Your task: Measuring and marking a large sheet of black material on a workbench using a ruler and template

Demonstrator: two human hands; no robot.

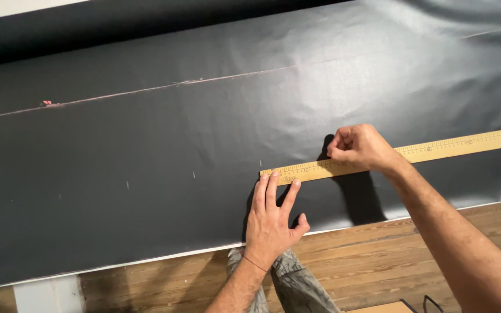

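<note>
1. the wooden ruler (436, 148) lay flat on the black sheet (146, 133), its long axis running from the left end near the middle of the sheet out past the right edge of the view, rising slightly toward the far right.
2. your left hand (271, 223) was spread open, palm down, with the fingertips (273, 177) pressed on the ruler's left end; nothing was gripped, it only pinned the wood. this was the hand nearer that end, and it sat on the near side of the ruler.
3. your right hand (359, 148) was closed into a loose fist over the ruler a little to the right of the left hand, knuckles toward the far side. the fingers were pinched together at the far edge of the ruler; i could not tell whether they held a small marker, since nothing showed between them.
4. the two hands were close but apart, with a short bare stretch of ruler between them.
5. small pale tick marks (193, 174) sat on the sheet to the left of the ruler's end, roughly in line with it.
6. a faint chalk line (146, 90) crossed the sheet farther away, well apart from both hands.
7. the sheet's near edge overhung a wooden floor (366, 255).
</note>
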